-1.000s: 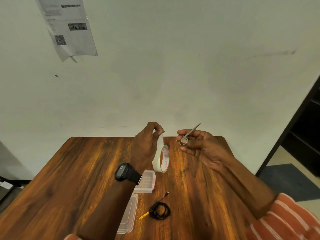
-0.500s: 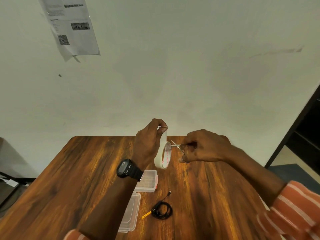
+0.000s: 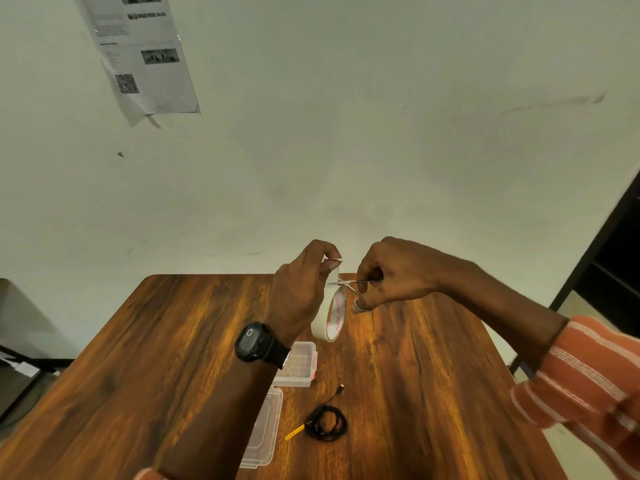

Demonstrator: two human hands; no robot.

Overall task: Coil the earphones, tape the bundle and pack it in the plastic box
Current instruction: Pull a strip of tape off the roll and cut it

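My left hand (image 3: pixel 304 289) pinches the pulled-out end of a white tape roll (image 3: pixel 330 315), which hangs below it above the table. My right hand (image 3: pixel 391 275) holds small metal scissors (image 3: pixel 349 284) with the blades across the stretched tape strip. The black earphones (image 3: pixel 325 424) lie coiled on the table near me, plug end sticking out, a yellow tie beside them. The clear plastic box (image 3: pixel 298 363) stands open behind them, partly hidden by my left wrist, and its lid (image 3: pixel 265 431) lies flat on the near side.
The wooden table (image 3: pixel 156 358) stands against a pale wall (image 3: pixel 346 150) with a printed sheet (image 3: pixel 145 53) taped up at left. A dark shelf frame (image 3: pixel 609 258) is at the right, past the table edge.
My right hand turned over and swung left, bringing the scissors from pointing up beside the roll to the tape strip. My left hand lifted the tape end a little.
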